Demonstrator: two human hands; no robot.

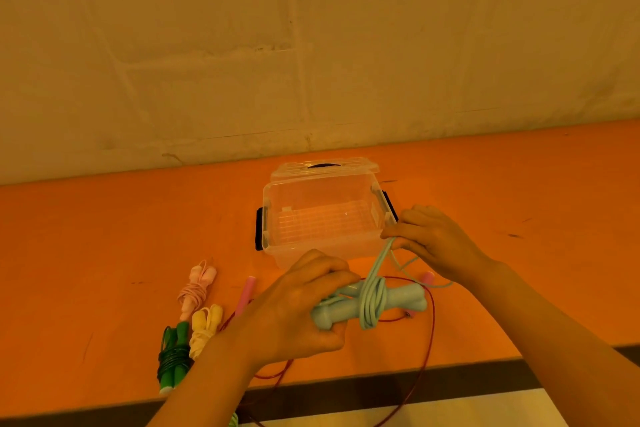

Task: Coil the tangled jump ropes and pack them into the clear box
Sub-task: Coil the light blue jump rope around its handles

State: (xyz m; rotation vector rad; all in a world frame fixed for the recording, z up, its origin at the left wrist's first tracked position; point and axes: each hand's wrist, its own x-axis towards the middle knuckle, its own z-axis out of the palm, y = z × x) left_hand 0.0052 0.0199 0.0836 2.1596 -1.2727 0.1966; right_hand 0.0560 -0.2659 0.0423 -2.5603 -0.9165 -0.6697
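Observation:
My left hand (304,308) grips the two handles of a light blue jump rope (398,300) held side by side above the table. Its cord is wound several turns around the handles' middle. My right hand (429,239) pinches the free blue cord, pulled taut up and to the right of the handles. The clear box (273,215) stands open just behind my hands, with nothing inside and its lid tipped back. Coiled pink (195,288), yellow (204,326) and green (173,357) ropes lie at the front left. A loose red rope (429,333) with pink handles sprawls under my hands.
The orange table (104,253) meets a pale wall at the back. Its dark front edge (450,378) runs along the bottom, and the red cord hangs over it. Black latches sit on the box's left and right sides.

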